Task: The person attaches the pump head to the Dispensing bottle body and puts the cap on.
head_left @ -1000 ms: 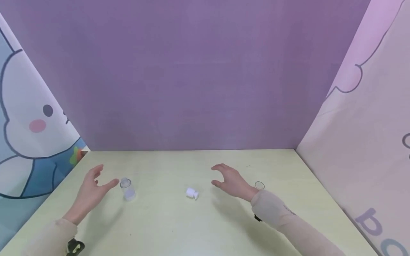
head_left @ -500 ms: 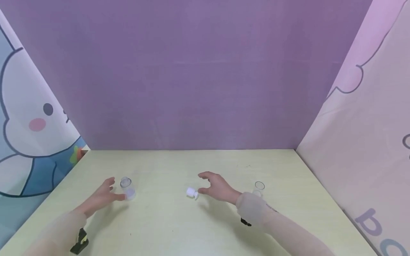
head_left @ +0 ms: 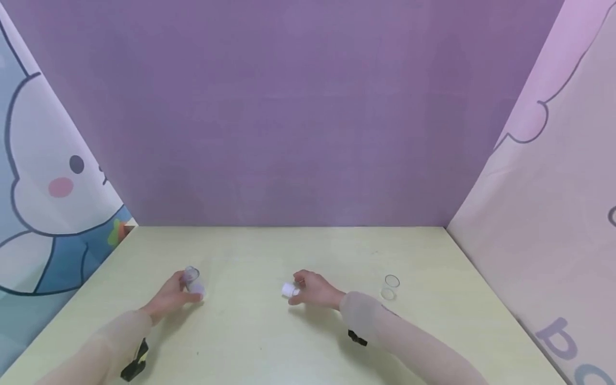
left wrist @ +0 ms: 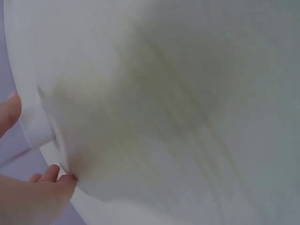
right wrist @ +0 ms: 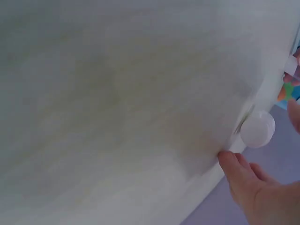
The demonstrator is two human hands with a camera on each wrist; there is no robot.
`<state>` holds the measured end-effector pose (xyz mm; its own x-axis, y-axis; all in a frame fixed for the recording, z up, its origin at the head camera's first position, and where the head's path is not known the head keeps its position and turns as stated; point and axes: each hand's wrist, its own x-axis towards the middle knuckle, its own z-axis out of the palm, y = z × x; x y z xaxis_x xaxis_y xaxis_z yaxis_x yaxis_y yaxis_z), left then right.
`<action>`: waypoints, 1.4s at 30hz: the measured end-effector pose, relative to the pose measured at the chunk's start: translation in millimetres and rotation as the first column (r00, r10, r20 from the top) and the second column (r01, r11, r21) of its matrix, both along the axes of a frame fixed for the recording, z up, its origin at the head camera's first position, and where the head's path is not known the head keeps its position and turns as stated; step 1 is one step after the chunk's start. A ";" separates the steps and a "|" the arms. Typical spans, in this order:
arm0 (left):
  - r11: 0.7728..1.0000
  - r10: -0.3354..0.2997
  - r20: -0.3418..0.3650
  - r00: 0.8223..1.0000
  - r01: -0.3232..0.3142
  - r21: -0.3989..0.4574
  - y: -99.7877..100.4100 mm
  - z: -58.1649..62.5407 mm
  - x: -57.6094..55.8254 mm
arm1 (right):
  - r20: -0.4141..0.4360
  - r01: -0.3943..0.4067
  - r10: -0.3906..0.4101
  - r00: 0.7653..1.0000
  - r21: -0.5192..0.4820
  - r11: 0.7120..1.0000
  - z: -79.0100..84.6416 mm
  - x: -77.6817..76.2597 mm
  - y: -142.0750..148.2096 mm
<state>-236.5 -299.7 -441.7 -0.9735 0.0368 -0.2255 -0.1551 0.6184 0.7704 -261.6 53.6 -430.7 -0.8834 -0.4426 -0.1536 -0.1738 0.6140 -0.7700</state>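
Observation:
A small clear bottle point(head_left: 192, 275) with a whitish lower part stands on the left of the table point(head_left: 231, 342). My left hand point(head_left: 169, 298) reaches around it, thumb in front and fingers behind. The left wrist view shows a gap between the fingers point(left wrist: 51, 174) and the bottle. A small white cylindrical piece point(head_left: 288, 290), narrower at one end, lies on its side near the middle. Over its right end is my right hand point(head_left: 315, 290), thumb and fingers spread to either side. In the right wrist view its round white end point(right wrist: 258, 129) shows between them, apart from the fingertips point(right wrist: 224, 157).
A clear, empty-looking cup point(head_left: 388, 293) with a thin dark rim stands on the right of the table. A purple panel point(head_left: 298, 117) rises at the table's back edge. Printed panels flank it, with a cartoon rabbit point(head_left: 48, 149) on the left one.
My left hand has moved right and down to the bottle. My right hand has moved left and down to the white piece, uncovering the clear cup. The bottle and white piece rest where they were.

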 end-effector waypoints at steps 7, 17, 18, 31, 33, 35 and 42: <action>0.999 0.027 -0.073 0.997 -0.030 -0.036 6.2 -1.9 -0.7 | 0.007 0.055 -0.054 0.999 -0.079 0.995 -2.7 -1.2 -9.3; 1.000 0.025 -0.105 0.994 -0.025 0.002 4.7 -3.8 3.7 | -0.046 0.096 -0.101 0.994 -0.099 0.990 -7.7 0.3 -15.0; 1.000 0.023 -0.110 0.994 -0.023 0.006 4.6 -4.4 3.6 | -0.054 0.097 -0.103 0.993 -0.097 0.991 -8.3 0.3 -14.9; 1.000 0.004 -0.099 0.995 -0.003 0.014 0.0 -9.2 -0.7 | -0.108 0.099 -0.106 0.989 -0.068 0.993 -10.7 3.3 -14.7; 1.000 0.003 -0.099 0.995 -0.002 0.014 0.6 -9.1 -1.0 | -0.109 0.100 -0.107 0.988 -0.070 0.993 -11.0 3.4 -14.1; 1.000 0.000 -0.093 0.996 0.000 0.008 1.0 -8.5 -1.0 | -0.103 0.102 -0.109 0.989 -0.064 0.993 -11.3 3.4 -14.0; 1.000 -0.023 -0.082 0.996 0.024 0.005 3.5 -3.8 -0.7 | -0.070 0.109 -0.113 0.991 -0.067 0.992 -9.2 1.8 -13.9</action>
<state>-237.1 -296.2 -445.4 -0.9876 0.0608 -0.1448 -0.0770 0.6164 0.7837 -259.8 39.7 -439.9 -0.9355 -0.3480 -0.0614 -0.1649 0.5834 -0.7953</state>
